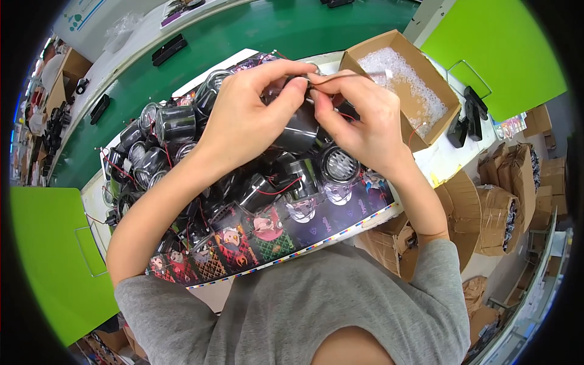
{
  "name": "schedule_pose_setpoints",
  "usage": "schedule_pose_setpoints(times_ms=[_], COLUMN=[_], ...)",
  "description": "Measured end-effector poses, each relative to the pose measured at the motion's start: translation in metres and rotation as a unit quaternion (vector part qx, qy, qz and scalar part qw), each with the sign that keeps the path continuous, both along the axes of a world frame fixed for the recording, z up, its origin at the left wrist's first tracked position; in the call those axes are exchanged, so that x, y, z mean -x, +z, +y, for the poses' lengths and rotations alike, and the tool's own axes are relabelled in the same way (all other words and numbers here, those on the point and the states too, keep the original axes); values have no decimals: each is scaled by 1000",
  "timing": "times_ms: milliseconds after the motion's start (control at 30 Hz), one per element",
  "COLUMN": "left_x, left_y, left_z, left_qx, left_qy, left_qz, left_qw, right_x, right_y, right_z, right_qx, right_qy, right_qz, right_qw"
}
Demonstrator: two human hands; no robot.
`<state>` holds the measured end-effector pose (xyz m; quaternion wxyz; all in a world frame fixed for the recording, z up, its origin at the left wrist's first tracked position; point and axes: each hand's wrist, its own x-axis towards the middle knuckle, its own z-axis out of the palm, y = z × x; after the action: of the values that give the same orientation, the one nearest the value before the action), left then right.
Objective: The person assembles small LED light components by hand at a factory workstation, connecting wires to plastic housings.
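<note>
Left hand point(246, 115) clasps a black cylindrical lens housing point(299, 131), its long axis toward five o'clock, while right hand point(359, 118) pinches a thin tool point(347, 76) at its twelve-o'clock end.

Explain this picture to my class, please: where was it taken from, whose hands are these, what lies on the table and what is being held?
The single picture comes from a wide camera worn on a person's head, looking down, so straight edges curve. The left hand and right hand belong to that person, who wears a grey shirt. Together they grip a black cylinder part at chest height; the right fingers also pinch a thin wire. Below lies a pile of similar black parts with red wires on a colourful printed sheet. A cardboard box of small clear pieces stands to the right.
</note>
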<state>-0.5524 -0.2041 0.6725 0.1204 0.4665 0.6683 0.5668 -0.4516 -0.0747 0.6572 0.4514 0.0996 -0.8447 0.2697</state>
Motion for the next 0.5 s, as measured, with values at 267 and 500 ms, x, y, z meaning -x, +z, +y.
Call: schedule_pose_setpoints(times_ms=[267,500], left_x=[-6,-9], left_y=[9,13], left_z=[-6,-9], left_qx=[13,22], left_qy=[19,39], left_qz=[99,306], left_qw=[995,951], right_x=[-4,-7], right_y=[3,4], right_z=[-1,1], right_qx=[90,-39], right_qy=[44,3], right_qz=[-33,16], right_qw=[994,999])
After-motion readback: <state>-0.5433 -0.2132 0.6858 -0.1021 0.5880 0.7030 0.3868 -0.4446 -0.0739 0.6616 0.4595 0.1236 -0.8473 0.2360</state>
